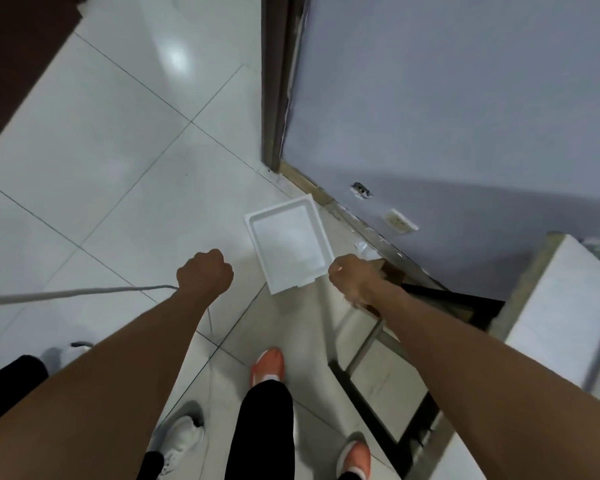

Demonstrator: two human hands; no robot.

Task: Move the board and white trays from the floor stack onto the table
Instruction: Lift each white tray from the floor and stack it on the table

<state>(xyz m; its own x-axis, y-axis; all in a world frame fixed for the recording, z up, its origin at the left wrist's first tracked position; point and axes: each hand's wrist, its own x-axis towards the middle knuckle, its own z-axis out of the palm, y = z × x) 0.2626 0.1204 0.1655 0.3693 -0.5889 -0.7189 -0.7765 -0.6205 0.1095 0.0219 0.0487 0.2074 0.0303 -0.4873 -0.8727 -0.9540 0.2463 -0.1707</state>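
While my right hand [352,277] pinches the near corner of the white tray [288,245], my left hand [205,271] hangs clenched, empty; everything is blurred.

head view, looking down. a white tray [289,244] lay open side up on the tiled floor [94,161] near the wall base. the right hand [352,279] was closed at the tray's near corner; contact could not be told. the left hand [205,274] hung fisted beside it. 2 orange shoes [268,368] stood below.
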